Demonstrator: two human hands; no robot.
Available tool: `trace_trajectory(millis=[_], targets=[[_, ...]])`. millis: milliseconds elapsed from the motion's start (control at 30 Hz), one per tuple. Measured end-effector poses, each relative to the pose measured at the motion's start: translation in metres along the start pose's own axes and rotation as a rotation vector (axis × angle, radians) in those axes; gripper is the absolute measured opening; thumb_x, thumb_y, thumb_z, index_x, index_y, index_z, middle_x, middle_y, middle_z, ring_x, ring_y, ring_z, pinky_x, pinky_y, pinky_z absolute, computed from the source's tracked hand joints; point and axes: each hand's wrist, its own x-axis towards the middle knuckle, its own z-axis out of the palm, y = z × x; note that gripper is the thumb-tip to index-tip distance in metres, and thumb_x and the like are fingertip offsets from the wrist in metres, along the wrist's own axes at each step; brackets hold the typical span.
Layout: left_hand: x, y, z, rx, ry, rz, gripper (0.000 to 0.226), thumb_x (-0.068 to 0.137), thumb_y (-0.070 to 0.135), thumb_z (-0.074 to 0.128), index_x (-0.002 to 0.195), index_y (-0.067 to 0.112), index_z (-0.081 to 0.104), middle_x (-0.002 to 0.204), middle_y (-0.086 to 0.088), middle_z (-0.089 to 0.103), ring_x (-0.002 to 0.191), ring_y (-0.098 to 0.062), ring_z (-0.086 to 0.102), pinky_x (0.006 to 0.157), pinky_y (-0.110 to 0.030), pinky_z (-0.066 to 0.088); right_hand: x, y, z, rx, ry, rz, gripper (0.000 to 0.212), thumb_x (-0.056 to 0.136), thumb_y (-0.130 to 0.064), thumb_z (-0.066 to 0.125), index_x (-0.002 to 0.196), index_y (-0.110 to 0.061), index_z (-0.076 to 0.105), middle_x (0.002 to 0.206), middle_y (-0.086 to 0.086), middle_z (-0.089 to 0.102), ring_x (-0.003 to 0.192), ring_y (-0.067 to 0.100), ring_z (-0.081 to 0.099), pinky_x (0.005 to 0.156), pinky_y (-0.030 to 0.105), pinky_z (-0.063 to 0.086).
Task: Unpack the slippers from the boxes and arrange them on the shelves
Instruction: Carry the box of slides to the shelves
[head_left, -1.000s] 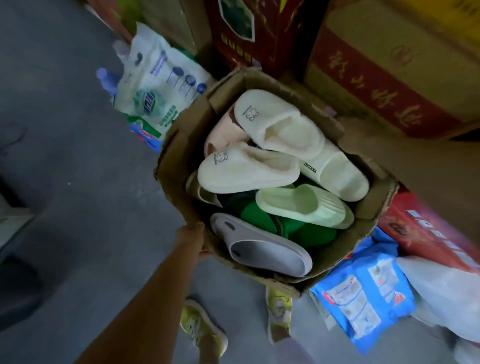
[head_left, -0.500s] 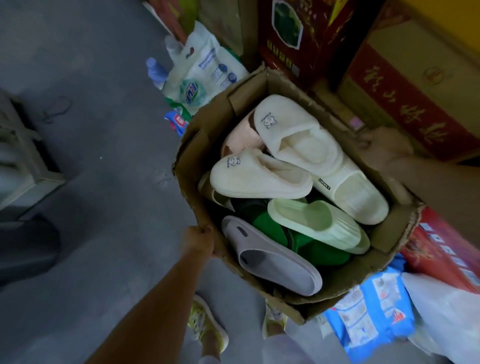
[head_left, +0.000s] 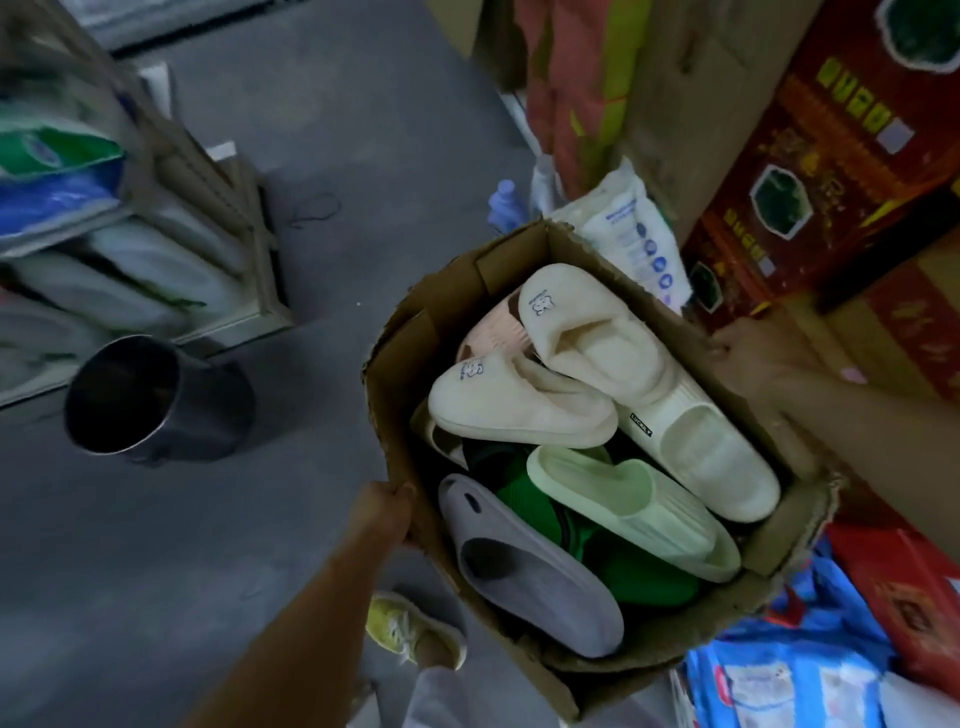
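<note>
An open cardboard box (head_left: 400, 374) full of slippers hangs above the floor between both my hands. My left hand (head_left: 382, 512) grips its near-left wall. On the far-right rim, my right hand (head_left: 753, 353) holds the box. Inside lie two cream plush slippers (head_left: 514, 405), a cream slide (head_left: 711, 462), a pale green slide (head_left: 634, 509), a grey slide (head_left: 530, 571), dark green ones (head_left: 524, 499) underneath and a pink one (head_left: 493, 332) at the back. A shelf unit (head_left: 218, 208) stands at the left, blurred.
A metal bucket (head_left: 150, 395) sits on the grey floor by the shelf unit, which holds bagged goods. Red and brown cartons (head_left: 831, 156) are stacked at the right, with plastic packets (head_left: 634, 228) behind the box and blue packets (head_left: 789, 670) below it. My yellow shoe (head_left: 415, 634) shows underneath.
The view has swung left while the box stayed in both hands. The shelf unit and the metal bucket have come into sight at the left.
</note>
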Motion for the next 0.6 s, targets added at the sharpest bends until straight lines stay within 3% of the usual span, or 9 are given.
trace_trajectory(millis=[167,267,367,467,600], targets=[[0.016,-0.019,-0.105,-0.084,0.065,-0.026,0.033,0.097,0.02,0.048,0.069,0.008,0.058,0.073,-0.018,0.066,0.068,-0.033,0.069,0.064,-0.043,0.06,-0.011,-0.127,-0.017,-0.065,0.116,-0.156,0.017,0.086,-0.019,0.054,0.087,-0.01,0.068,0.106,0.02,0.064,0.098,0.038,0.06,0.078,0.034,0.045],[0.031,-0.038,-0.171,-0.178,0.086,-0.048,0.028,0.097,0.02,0.048,0.08,0.002,0.061,0.076,-0.02,0.067,0.067,-0.033,0.068,0.059,-0.042,0.06,-0.011,-0.208,-0.02,-0.09,0.115,-0.235,0.014,0.083,-0.017,0.054,0.071,-0.013,0.058,0.098,0.021,0.066,0.091,0.039,0.061,0.07,0.031,0.042],[0.047,-0.06,-0.239,-0.253,0.139,-0.086,0.025,0.096,0.019,0.048,0.094,-0.003,0.06,0.087,-0.022,0.067,0.072,-0.034,0.068,0.058,-0.042,0.06,-0.007,-0.295,-0.014,-0.142,0.131,-0.314,0.015,0.084,-0.018,0.053,0.081,-0.01,0.065,0.101,0.021,0.066,0.093,0.039,0.061,0.072,0.035,0.047],[0.061,-0.092,-0.3,-0.329,0.178,-0.112,0.029,0.096,0.017,0.048,0.082,-0.004,0.06,0.081,-0.022,0.068,0.073,-0.036,0.068,0.058,-0.042,0.06,-0.005,-0.382,0.0,-0.179,0.104,-0.43,0.017,0.087,-0.019,0.053,0.078,-0.014,0.066,0.103,0.021,0.067,0.094,0.038,0.063,0.075,0.034,0.047],[0.075,-0.136,-0.366,-0.441,0.234,-0.185,0.03,0.096,0.015,0.046,0.081,-0.005,0.062,0.08,-0.021,0.068,0.073,-0.035,0.068,0.06,-0.043,0.06,-0.006,-0.495,0.024,-0.237,0.052,-0.618,0.02,0.09,-0.013,0.054,0.091,-0.001,0.07,0.103,0.027,0.067,0.093,0.04,0.064,0.077,0.036,0.047]])
